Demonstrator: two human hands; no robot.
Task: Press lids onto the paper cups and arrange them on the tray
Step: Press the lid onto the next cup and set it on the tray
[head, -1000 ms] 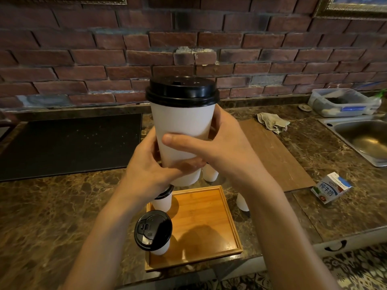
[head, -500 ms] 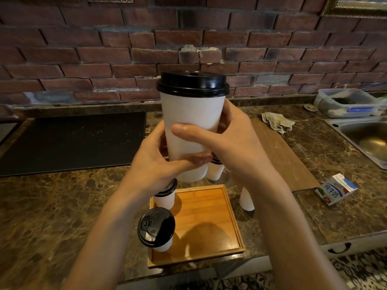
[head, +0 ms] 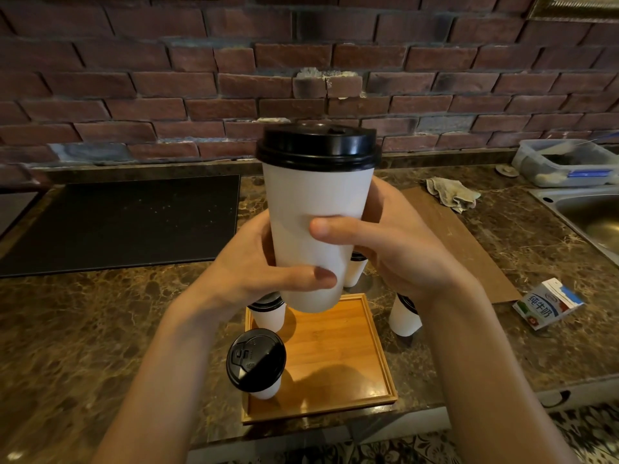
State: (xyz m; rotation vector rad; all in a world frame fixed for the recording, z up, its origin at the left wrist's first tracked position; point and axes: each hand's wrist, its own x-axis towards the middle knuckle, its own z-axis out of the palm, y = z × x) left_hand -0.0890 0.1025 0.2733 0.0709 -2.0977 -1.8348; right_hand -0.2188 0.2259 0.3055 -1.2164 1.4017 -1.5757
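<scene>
So the cup [head: 318, 229] is a tall plain white paper one, upright, up in the air dead centre over the counter [head: 83, 329], above the far edge of the tray [head: 341, 356]. The black lid [head: 318, 145] sits on top and looks level all the way round, with a small sip hole showing on top.

Both hands are wrapped round the lower half: left hand [head: 254, 272] from 9 o'clock with its thumb across the front near the base, right hand [head: 402, 249] from 3 o'clock with its thumb across the middle. The fingers go round the back, out of sight.

The tray is square, wooden, with a low rim. Two lidded cups stand in it: front cup [head: 256, 361] at 8 o'clock, back cup [head: 269, 313] at 10 o'clock, partly hidden by the left hand. Off the tray, side cup [head: 403, 318] stands at 2 o'clock and far cup [head: 355, 271] at 12, both half hidden.

Milk carton [head: 546, 308] is well off at 3 o'clock.
</scene>
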